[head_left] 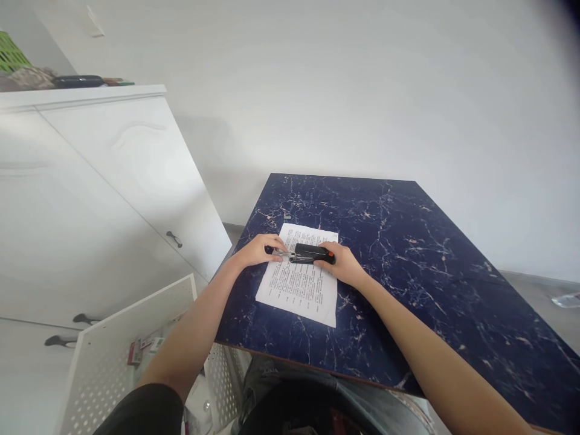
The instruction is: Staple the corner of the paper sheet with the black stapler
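A black stapler (310, 252) with an orange-red spot lies over the printed sheets of paper (299, 290) on the dark blue marbled table. My right hand (342, 262) is closed around the stapler's right end. At its left end, my left hand (264, 250) pinches a slim metal part that sticks out of the stapler, with a small dark tip by the fingers. Whether that part is joined to the stapler is too small to tell. The paper lies beneath both hands, its lower edge towards me.
A small pale object (287, 216) lies on the table (385, 223) beyond the paper. White cabinets (113, 157) stand at the left, and an open white perforated drawer (136, 302) with boxes sits below. A clear plastic object (566, 299) is on the floor at the right.
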A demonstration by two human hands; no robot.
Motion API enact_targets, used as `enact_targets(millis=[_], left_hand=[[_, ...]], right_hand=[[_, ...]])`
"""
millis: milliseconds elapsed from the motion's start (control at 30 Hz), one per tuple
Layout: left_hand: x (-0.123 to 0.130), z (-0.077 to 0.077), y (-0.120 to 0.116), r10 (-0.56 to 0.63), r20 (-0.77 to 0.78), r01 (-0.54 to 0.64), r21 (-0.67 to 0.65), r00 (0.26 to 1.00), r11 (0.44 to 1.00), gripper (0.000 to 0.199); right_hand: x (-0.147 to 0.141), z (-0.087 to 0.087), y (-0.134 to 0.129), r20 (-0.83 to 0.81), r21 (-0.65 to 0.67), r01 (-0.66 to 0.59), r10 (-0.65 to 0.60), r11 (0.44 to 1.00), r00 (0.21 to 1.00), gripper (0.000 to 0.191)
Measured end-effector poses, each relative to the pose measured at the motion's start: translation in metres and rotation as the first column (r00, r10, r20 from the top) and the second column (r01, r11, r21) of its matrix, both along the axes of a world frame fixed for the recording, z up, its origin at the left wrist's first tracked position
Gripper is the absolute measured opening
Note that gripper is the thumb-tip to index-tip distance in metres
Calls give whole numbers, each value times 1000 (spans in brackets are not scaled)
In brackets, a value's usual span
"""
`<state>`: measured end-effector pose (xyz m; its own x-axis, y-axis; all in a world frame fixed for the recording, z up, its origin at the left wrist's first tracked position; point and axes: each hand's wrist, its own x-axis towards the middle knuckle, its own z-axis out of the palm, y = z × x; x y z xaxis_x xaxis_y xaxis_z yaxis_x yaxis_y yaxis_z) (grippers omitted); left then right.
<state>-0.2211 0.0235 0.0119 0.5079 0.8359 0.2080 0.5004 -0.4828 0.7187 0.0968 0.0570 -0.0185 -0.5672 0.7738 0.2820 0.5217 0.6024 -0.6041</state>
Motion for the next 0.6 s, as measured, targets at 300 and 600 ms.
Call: enact_targets(millis=[300,600], left_hand=[[-12,-9,6,-30,5,30,3,1000,1000,16],[-14,-8,6,4,6,-4,-15,1000,1000,15]], right_hand=[[0,-1,0,0,-2,7,-7,1000,1000,27],[1,0,1,0,-14,-5,5,1000,1000,25]])
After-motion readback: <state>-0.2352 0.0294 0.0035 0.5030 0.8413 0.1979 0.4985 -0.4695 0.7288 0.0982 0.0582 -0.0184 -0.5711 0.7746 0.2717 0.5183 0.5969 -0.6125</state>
